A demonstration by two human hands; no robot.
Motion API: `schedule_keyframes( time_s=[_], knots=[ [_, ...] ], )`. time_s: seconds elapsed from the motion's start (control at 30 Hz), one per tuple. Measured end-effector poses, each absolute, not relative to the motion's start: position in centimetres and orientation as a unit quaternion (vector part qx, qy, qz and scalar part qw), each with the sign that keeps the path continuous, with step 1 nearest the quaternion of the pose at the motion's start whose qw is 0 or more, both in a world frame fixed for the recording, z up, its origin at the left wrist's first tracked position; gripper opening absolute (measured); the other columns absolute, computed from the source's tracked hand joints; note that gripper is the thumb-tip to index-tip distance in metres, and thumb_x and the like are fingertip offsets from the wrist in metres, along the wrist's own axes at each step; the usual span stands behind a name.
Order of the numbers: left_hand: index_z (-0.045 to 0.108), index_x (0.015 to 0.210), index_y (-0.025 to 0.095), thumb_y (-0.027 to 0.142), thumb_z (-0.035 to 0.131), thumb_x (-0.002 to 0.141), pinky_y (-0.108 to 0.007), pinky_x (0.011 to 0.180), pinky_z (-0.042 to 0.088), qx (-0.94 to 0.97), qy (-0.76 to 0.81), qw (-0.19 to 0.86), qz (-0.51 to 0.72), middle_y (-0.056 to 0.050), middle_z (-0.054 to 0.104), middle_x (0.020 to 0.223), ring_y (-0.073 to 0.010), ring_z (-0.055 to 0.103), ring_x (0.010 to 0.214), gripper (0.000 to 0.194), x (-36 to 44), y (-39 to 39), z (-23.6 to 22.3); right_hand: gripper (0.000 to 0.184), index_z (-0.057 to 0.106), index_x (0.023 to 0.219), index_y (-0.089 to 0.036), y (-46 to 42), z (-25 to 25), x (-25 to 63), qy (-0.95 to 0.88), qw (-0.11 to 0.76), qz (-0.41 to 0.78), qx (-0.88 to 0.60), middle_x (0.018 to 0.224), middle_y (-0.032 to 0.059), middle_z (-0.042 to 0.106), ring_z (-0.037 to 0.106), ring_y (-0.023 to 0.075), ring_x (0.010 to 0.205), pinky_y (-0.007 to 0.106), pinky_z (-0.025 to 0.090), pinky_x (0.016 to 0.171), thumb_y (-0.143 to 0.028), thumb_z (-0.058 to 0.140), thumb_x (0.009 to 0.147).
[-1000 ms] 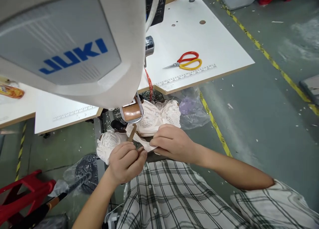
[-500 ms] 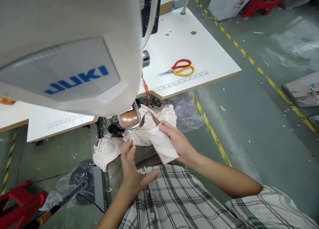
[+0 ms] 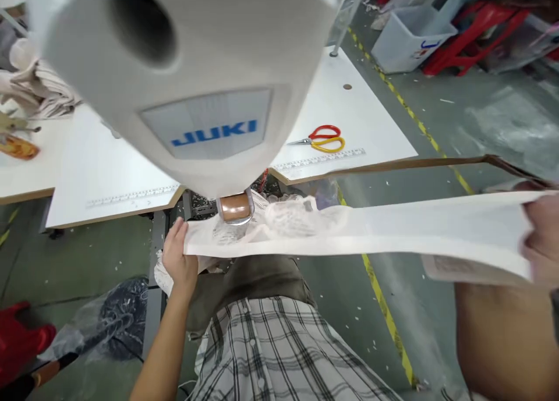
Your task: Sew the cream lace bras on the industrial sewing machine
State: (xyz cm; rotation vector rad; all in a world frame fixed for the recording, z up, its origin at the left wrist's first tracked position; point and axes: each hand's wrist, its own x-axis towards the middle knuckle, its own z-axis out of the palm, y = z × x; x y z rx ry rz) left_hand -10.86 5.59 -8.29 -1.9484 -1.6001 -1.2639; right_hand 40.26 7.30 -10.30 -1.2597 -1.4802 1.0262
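A pale lace bra [image 3: 384,232] is stretched sideways in front of the sewing machine head [image 3: 244,69]. My left hand [image 3: 180,261] pinches the left end of its smooth band, just left of the machine's lower tip. Far out at the right edge, my right hand [image 3: 544,238] is closed on the other end of the band, blurred and partly cut off by the frame. A brown strap [image 3: 419,163] runs taut above the band toward that hand. The lace part lies behind and beneath the copper-coloured roller-like part [image 3: 236,207] of the machine.
Scissors with red and yellow handles [image 3: 327,139] lie on the white table [image 3: 371,121] by a printed ruler. Folded fabric [image 3: 48,89] is piled at the far left. A white bin [image 3: 410,40] and red stools [image 3: 480,34] stand on the floor beyond.
My right hand has swung far to the right, pulling the band out long. My left hand, spread and empty before, has moved left and closed on the band's other end. The view has shifted.
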Motion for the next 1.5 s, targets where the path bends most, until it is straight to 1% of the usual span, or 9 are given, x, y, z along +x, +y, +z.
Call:
schedule_keyframes(
  time_s=[0.1, 0.27, 0.5, 0.67, 0.8, 0.93, 1.2, 1.3, 1.5],
  knots=[
    [0.06, 0.124, 0.008, 0.01, 0.047, 0.091, -0.048, 0.115, 0.03, -0.692, -0.549, 0.235, -0.405, -0.016, 0.053, 0.135, -0.0252, 0.041, 0.136, 0.036, -9.3, 7.8, -9.0, 0.048, 0.052, 0.096, -0.017, 11.5, -14.3, 40.7, -0.556, 0.439, 0.319, -0.63, 0.086, 0.0115, 0.056, 0.054, 0.0185, 0.078, 0.032, 0.042, 0.072, -0.063, 0.043, 0.089],
    [0.052, 0.139, 0.013, 0.015, 0.045, 0.084, -0.038, 0.111, 0.034, -0.739, -0.65, 0.047, -0.17, -0.012, 0.035, 0.151, -0.0257, 0.037, 0.138, 0.055, -11.6, 6.7, -15.5, 0.065, 0.056, 0.109, -0.005, 15.1, -20.6, 37.4, -0.568, 0.362, 0.255, -0.694, 0.116, 0.0323, 0.055, 0.05, 0.0413, 0.11, 0.053, 0.035, 0.097, -0.058, 0.067, 0.072],
    [0.057, 0.108, -0.004, 0.052, 0.037, 0.095, -0.045, 0.083, 0.044, -0.354, -0.934, -0.015, -0.056, -0.027, 0.058, 0.1, -0.0344, 0.057, 0.096, 0.061, -24.3, -1.3, -17.1, 0.032, 0.055, 0.12, -0.016, 11.8, -15.2, 22.6, -0.775, 0.44, 0.185, -0.414, 0.12, 0.0125, 0.058, 0.053, 0.0232, 0.114, 0.039, 0.045, 0.096, -0.034, 0.054, 0.094],
    [0.061, 0.089, 0.009, 0.04, 0.035, 0.1, -0.029, 0.064, 0.031, -0.365, -0.93, -0.044, -0.018, -0.013, 0.062, 0.086, -0.0181, 0.052, 0.073, 0.042, -24.4, -3.5, -16.1, 0.021, 0.059, 0.111, -0.019, 9.5, -11.3, 12.4, -0.864, 0.283, 0.376, -0.178, 0.108, 0.0047, 0.063, 0.058, 0.0158, 0.101, 0.032, 0.045, 0.087, -0.032, 0.046, 0.1],
    [0.053, 0.071, 0.012, 0.04, 0.031, 0.099, -0.031, 0.061, 0.019, -0.464, -0.882, -0.029, -0.079, -0.011, 0.056, 0.069, -0.0176, 0.045, 0.064, 0.045, -16.1, -5.4, -13.0, 0.057, 0.048, 0.133, -0.016, 8.4, -12.0, 6.3, -0.854, 0.244, 0.435, -0.152, 0.135, 0.0105, 0.05, 0.047, 0.021, 0.123, 0.035, 0.037, 0.102, -0.052, 0.059, 0.091],
    [0.042, 0.066, 0.014, 0.044, 0.028, 0.101, -0.028, 0.062, 0.029, -0.588, -0.774, -0.094, -0.215, -0.004, 0.047, 0.064, -0.0123, 0.044, 0.063, 0.049, -9.0, -6.7, -8.9, 0.037, 0.06, 0.096, -0.014, 7.8, -11.1, 5.9, -0.887, 0.095, 0.448, -0.063, 0.092, 0.0036, 0.063, 0.055, 0.016, 0.082, 0.028, 0.036, 0.068, -0.051, 0.062, 0.088],
    [0.052, 0.122, 0.017, 0.044, 0.045, 0.098, -0.032, 0.102, 0.039, -0.573, -0.737, -0.097, -0.344, -0.01, 0.051, 0.125, -0.0185, 0.047, 0.119, 0.037, -11.0, -3.0, -13.4, 0.024, 0.051, 0.08, -0.013, 7.8, -9.3, 10.0, -0.807, 0.315, 0.497, -0.053, 0.073, 0.0034, 0.048, 0.045, 0.0121, 0.074, 0.025, 0.035, 0.07, -0.028, 0.048, 0.099],
    [0.039, 0.134, 0.006, 0.036, 0.021, 0.104, -0.043, 0.113, 0.027, -0.482, -0.805, -0.004, -0.345, -0.02, 0.04, 0.139, -0.0233, 0.033, 0.134, 0.046, -14.9, -2.4, -18.3, 0.031, 0.048, 0.082, -0.015, 7.5, -10.1, 9.3, -0.621, 0.398, 0.659, -0.147, 0.072, 0.0028, 0.047, 0.046, 0.0112, 0.065, 0.023, 0.038, 0.061, -0.042, 0.049, 0.098],
    [0.025, 0.153, 0.01, 0.041, 0.042, 0.095, -0.053, 0.116, 0.02, -0.513, -0.836, -0.004, -0.197, -0.014, 0.017, 0.159, -0.0309, 0.019, 0.145, 0.068, -19.8, -4.1, -23.2, 0.059, 0.047, 0.084, -0.017, 5.4, -7.6, 14.2, -0.554, 0.372, 0.704, -0.241, 0.063, 0.004, 0.043, 0.047, 0.0166, 0.063, 0.026, 0.039, 0.054, -0.075, 0.055, 0.081]
  ],
)
